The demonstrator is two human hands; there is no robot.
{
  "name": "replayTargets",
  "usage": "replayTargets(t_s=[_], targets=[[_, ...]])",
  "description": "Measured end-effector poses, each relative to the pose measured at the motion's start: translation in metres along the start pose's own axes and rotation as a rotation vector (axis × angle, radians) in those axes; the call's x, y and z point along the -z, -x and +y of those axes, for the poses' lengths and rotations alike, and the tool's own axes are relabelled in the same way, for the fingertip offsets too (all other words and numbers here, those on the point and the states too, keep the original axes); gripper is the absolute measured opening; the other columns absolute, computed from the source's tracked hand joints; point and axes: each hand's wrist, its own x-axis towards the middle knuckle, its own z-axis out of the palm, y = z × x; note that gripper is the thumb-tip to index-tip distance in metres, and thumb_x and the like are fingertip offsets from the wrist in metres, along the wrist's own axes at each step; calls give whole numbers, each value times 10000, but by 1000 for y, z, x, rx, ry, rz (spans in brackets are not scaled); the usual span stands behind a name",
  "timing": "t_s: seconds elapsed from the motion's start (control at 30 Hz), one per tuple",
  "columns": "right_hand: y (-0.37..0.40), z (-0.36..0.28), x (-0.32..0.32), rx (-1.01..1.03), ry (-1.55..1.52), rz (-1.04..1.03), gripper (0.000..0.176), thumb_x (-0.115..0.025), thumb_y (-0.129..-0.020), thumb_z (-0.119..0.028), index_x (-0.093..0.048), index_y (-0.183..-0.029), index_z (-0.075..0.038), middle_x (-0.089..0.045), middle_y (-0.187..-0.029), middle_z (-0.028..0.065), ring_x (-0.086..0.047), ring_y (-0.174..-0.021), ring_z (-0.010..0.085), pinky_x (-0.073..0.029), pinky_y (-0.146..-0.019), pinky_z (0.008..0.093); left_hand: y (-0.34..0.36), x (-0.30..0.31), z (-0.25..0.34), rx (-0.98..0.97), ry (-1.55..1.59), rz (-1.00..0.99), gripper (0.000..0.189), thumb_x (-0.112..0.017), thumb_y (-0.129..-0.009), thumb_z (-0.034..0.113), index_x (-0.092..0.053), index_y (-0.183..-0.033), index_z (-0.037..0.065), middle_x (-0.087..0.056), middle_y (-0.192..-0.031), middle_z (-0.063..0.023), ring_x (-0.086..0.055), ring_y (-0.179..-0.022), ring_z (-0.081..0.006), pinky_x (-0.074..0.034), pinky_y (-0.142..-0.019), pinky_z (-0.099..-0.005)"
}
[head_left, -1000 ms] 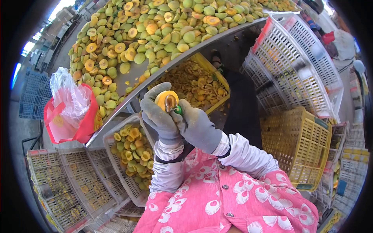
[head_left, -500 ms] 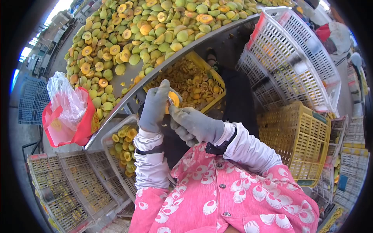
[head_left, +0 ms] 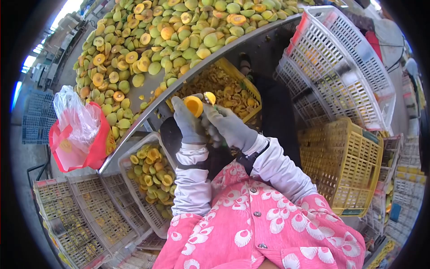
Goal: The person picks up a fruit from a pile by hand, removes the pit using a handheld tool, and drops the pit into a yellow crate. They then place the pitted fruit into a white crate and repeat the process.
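My left hand point(head_left: 189, 127), in a grey glove, is closed around a hollowed orange-fleshed peach half point(head_left: 194, 106), cut face up. My right hand point(head_left: 233, 130), gloved too, grips a small spoon-like pitting tool point(head_left: 209, 97) by its handle, which is mostly hidden by the fingers. A yellow piece sits on the tool's head, just right of the fruit. Below both hands is a yellow crate point(head_left: 254, 95) of scooped-out scraps point(head_left: 215, 83). Left of my knees, a pale crate point(head_left: 126, 177) holds hollowed fruit halves point(head_left: 154, 172).
A metal table with a raised edge point(head_left: 148, 114) bears a large heap of halved fruit point(head_left: 179, 40). On its left corner stands a red bag point(head_left: 96, 141) with clear plastic inside. White crates point(head_left: 333, 67) and a yellow crate point(head_left: 340, 166) stand at right, more crates point(head_left: 89, 210) at lower left.
The tool has come out of the fruit half and now carries a yellow piece. My left hand has shifted right and lower, turning the hollowed face into view.
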Motion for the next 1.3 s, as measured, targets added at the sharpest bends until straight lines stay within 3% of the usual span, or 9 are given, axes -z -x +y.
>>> replayTargets(t_s=[0.07,0.1,0.3,0.47,0.6,0.8,1.1,1.17,1.3], targets=[[-17,12,14,368,1067,630,360,-542,-997,-406,-511,-950,-50,-584,-661,107,-563,-538,240,-447,-537,399,0,1,6,27,1,30,644,-365,-1023,522,-676,-864,-20,-672,-787,-86,-619,-681,-178,-505,-628,-280],[-14,6,12,313,1232,637,283,-569,-972,-292,-493,-1013,-23,-652,-791,223,-657,-726,385,-480,-644,471,-11,-1,2,99,56,106,598,-422,-1019,496,-678,-852,-18,-671,-784,-76,-604,-642,-163,-488,-597,-266],[-45,10,32,96,1506,787,239,-562,-947,-252,-508,-1021,-32,-669,-915,257,-655,-897,427,-488,-722,506,-3,-3,2,-24,-363,158,464,-524,-1005,402,-674,-886,-20,-661,-775,-61,-580,-667,-120,-483,-610,-265],[-66,23,121,66,1431,887,343,-542,-955,-339,-520,-1043,-8,-661,-833,265,-652,-812,448,-504,-699,508,4,68,6,-147,-485,336,306,-585,-968,276,-666,-914,-14,-661,-778,-58,-599,-691,-151,-500,-638,-309],[-59,23,129,-28,1369,853,368,-553,-950,-374,-536,-1044,-18,-661,-832,251,-653,-801,433,-499,-721,494,-4,207,22,-500,-1536,311,148,-636,-882,157,-696,-940,35,-682,-855,-134,-639,-737,-287,-513,-700,-361],[-61,37,103,-85,1263,718,393,-561,-951,-395,-549,-1066,-19,-655,-868,241,-648,-817,393,-491,-733,450,-143,175,29,-515,-1409,-8,275,-636,-899,265,-671,-1088,68,-687,-1000,-148,-645,-1000,-320,-497,-848,-420],[-27,39,105,-93,788,757,338,-581,-945,-366,-561,-1021,-37,-619,-782,165,-632,-679,247,-491,-648,379,-293,122,-6,24,-1776,6,631,-762,-780,389,-528,-1237,22,-657,-1152,-188,-661,-1031,-341,-549,-846,-433],[-39,42,104,59,739,708,203,-585,-968,-268,-547,-1007,-72,-550,-698,24,-498,-520,90,-424,-461,271,-303,139,-24,144,-1405,-90,595,-745,-805,383,-532,-1233,29,-663,-1126,-175,-673,-936,-294,-557,-776,-390],[-42,9,56,252,935,660,189,-590,-968,-250,-546,-970,-66,-532,-664,21,-497,-516,95,-415,-472,303,-190,85,40,339,-180,-203,410,-615,-930,339,-563,-1198,33,-674,-1077,-156,-627,-691,-162,-523,-597,-266]])
